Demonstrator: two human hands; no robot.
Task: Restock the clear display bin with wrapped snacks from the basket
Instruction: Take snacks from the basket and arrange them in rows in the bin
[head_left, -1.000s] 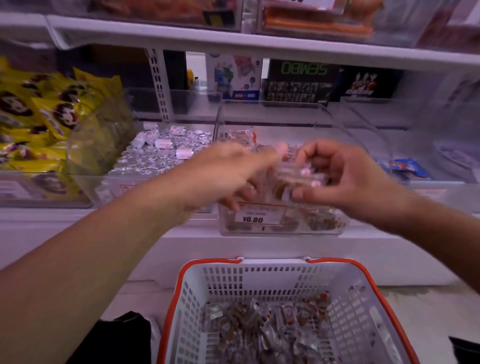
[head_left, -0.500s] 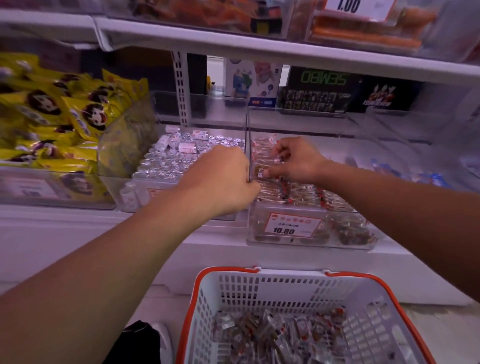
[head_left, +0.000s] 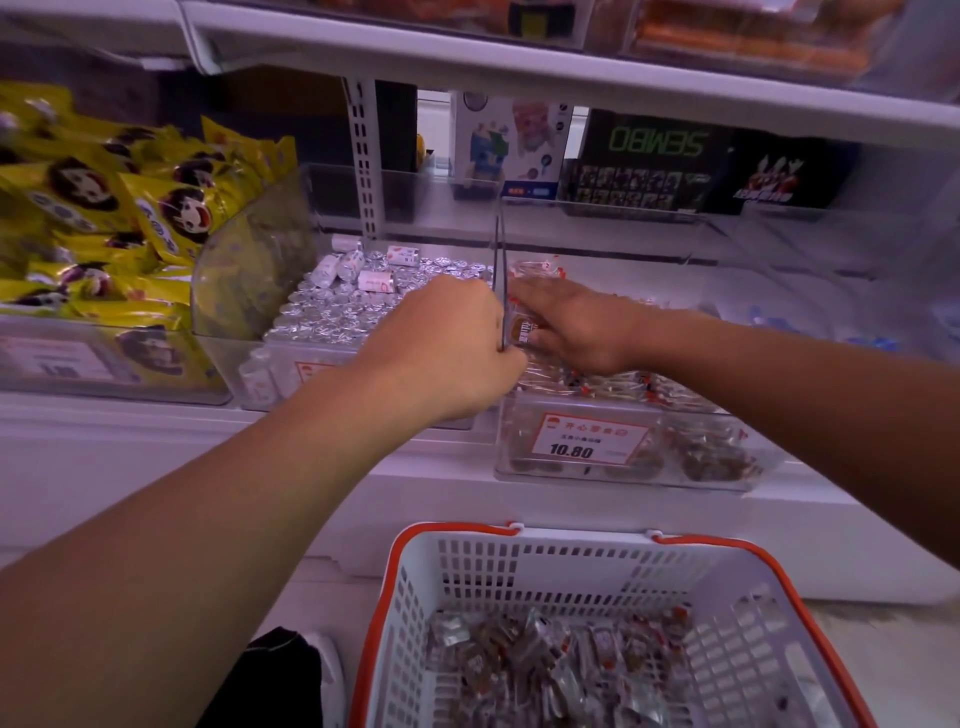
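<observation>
1. Change from the earlier views: both hands, then raised together in front of the bin, are now at it; the right hand has gone from curled over the snacks to lying flatter on them.
2. Left hand, at 9 o'clock of the bin: fingers curled together at the left wall's upper edge. Whether they clamp the wall or merely rest against it cannot be told.
3. Clear bin, on the shelf at 12 o'clock of the basket: partly filled with wrapped snacks, price label on its front.
4. Right hand, inside the bin at its 10 o'clock corner: fingers nearly straight and close together, pressing a brown-labelled packet onto the pile.
5. Basket, at 6 o'clock: many wrapped snacks remain, so restocking looks far from complete.
6. Technique, as a judgement: steady the wall with the left hand, spread packets flat toward the back, and release them low so none slide over the front.
</observation>
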